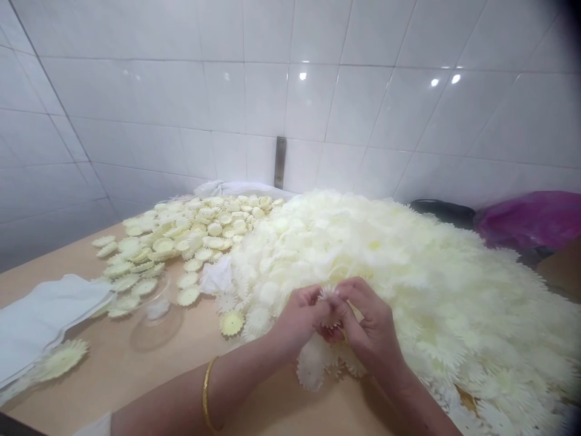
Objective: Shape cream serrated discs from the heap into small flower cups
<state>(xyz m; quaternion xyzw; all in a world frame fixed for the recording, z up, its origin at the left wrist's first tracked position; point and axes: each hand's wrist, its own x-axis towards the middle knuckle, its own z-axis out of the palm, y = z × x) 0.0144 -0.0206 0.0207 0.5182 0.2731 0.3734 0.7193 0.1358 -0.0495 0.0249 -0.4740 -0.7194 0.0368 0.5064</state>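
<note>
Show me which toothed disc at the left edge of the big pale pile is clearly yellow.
The yellow disc at the lower-left edge of the pile, left of the left hand; the pile's discs beside it look whiter.

Room over near-left tabletop (120,369), between left forearm (167,390) and apparently glass dish (152,339), disc heap (363,242) rightward

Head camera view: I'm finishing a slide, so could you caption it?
Left hand and right hand hold a toothed disc at the near edge of a pale heap on a tan table.
</note>
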